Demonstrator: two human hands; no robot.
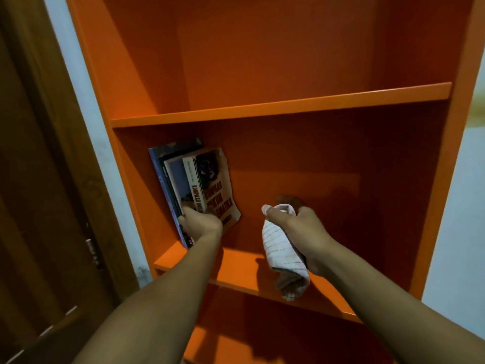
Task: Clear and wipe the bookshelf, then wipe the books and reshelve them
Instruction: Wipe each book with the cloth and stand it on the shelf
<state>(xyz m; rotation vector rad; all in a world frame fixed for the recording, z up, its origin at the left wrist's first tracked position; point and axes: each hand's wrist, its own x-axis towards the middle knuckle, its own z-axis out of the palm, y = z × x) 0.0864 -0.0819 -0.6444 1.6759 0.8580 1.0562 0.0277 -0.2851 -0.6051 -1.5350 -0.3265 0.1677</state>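
A few books [195, 185] are gripped by the left hand [200, 224] fingers on the orange shelf [236, 261], and a cloth [282, 248] is squeezed in the right hand [301, 232] fingers beside them.

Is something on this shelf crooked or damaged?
Yes. The books lean left against the bookshelf side wall, not upright, and the front book has a torn, bent cover corner at the top.

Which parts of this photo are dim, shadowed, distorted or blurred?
Head view: dim, warm light; the hands cast dark shadows on the lower shelf; the wide lens bends the bookshelf edges; the left hand on the books and the cloth look slightly soft.
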